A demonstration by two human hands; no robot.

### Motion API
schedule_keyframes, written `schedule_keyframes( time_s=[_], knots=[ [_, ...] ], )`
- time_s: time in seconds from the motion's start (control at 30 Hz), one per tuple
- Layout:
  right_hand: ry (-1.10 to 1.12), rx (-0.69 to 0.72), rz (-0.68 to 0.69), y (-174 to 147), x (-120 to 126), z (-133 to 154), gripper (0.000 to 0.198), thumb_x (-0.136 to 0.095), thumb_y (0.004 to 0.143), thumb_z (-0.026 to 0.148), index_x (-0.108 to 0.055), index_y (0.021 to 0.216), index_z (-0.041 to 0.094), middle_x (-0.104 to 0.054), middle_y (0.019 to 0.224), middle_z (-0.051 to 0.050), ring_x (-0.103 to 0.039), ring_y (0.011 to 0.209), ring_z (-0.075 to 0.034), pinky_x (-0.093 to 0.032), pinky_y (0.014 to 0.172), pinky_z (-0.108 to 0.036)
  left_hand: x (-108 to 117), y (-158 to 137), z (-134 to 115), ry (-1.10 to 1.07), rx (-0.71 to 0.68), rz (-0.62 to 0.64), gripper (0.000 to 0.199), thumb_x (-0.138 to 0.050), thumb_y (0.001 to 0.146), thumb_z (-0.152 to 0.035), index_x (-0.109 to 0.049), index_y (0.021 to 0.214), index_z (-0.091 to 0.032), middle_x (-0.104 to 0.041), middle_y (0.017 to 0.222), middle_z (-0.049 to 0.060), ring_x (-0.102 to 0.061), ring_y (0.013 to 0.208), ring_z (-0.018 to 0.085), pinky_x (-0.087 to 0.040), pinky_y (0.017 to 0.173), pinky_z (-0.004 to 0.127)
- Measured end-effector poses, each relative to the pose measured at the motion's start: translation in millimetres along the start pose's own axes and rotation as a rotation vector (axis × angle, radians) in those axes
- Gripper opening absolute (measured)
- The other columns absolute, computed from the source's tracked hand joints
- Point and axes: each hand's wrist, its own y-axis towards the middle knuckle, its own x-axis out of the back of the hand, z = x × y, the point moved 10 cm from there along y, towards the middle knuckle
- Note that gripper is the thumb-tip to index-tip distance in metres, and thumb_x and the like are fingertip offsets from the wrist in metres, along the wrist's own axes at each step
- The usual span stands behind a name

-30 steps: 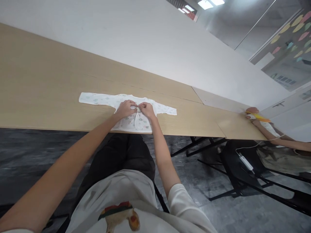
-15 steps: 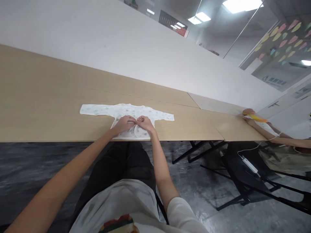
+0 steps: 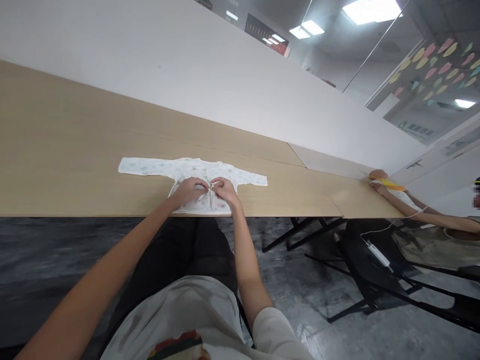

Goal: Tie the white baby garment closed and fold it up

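A small white baby shirt (image 3: 180, 168) with a faint print lies spread on the table, its long sleeves stretched out to both sides. My left hand (image 3: 191, 191) rests on the shirt's front and pinches the cloth near the middle opening. Close beside it, my right hand (image 3: 224, 190) pinches the cloth at the other side of the same opening. The fingertips of both hands nearly meet there. What small fastening, if any, lies between them is too small to make out. The lower hem sits by the table's front edge.
The long wooden table (image 3: 75, 130) runs along a white partition (image 3: 157, 65). Far right, another person's arm (image 3: 423, 212) reaches to a doll (image 3: 390, 185) in white and yellow cloth. A black folding chair (image 3: 367, 265) holds a white power strip (image 3: 378, 254).
My fingers have shifted slightly at the shirt's opening, and the lower front flaps now lie closer together. The whole view has moved a little.
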Motion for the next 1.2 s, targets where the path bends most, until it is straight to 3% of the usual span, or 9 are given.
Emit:
schedule_keyframes(
  time_s=[0.37, 0.6, 0.83, 1.2],
  knots=[
    [0.091, -0.05, 0.011, 2.3, -2.0, -6.7, 0.032, -0.063, 0.073, 0.011, -0.068, 0.104, 0.017, -0.062, 0.059, 0.006, -0.056, 0.048, -0.008, -0.048, 0.049, -0.018, 0.7, -2.4, -0.3, -0.092, 0.043, 0.009, 0.037, -0.059, 0.074, -0.052, -0.075, 0.087, -0.02, -0.076, 0.088, 0.006, -0.068, 0.085, 0.023, -0.053, 0.081, 0.032],
    [0.09, 0.023, 0.036, 1.2, -3.5, -2.4, 0.029, -0.075, 0.074, 0.026, -0.067, 0.1, 0.017, -0.064, 0.065, 0.005, -0.053, 0.049, -0.006, -0.043, 0.045, -0.016, -2.6, -0.9, 4.7, -0.075, 0.054, 0.024, 0.037, -0.057, 0.075, -0.05, -0.075, 0.088, -0.02, -0.076, 0.087, 0.006, -0.068, 0.083, 0.022, -0.053, 0.08, 0.031],
    [0.091, -0.001, 0.033, -0.5, -3.4, -2.0, 0.036, -0.065, 0.069, 0.011, -0.065, 0.104, 0.017, -0.063, 0.068, 0.007, -0.052, 0.05, -0.005, -0.041, 0.045, -0.014, -1.7, -1.7, 3.1, -0.116, 0.048, 0.012, 0.04, -0.06, 0.073, -0.054, -0.074, 0.087, -0.019, -0.076, 0.087, 0.007, -0.067, 0.083, 0.022, -0.053, 0.08, 0.031],
    [0.119, 0.011, 0.057, 3.9, -5.2, -6.6, 0.038, -0.059, 0.071, 0.012, -0.064, 0.108, 0.017, -0.062, 0.065, 0.007, -0.051, 0.049, -0.005, -0.039, 0.044, -0.014, 1.5, -5.7, -3.6, -0.156, 0.068, -0.004, 0.039, -0.062, 0.073, -0.051, -0.073, 0.091, -0.019, -0.076, 0.088, 0.007, -0.068, 0.083, 0.022, -0.054, 0.082, 0.034]
  ],
)
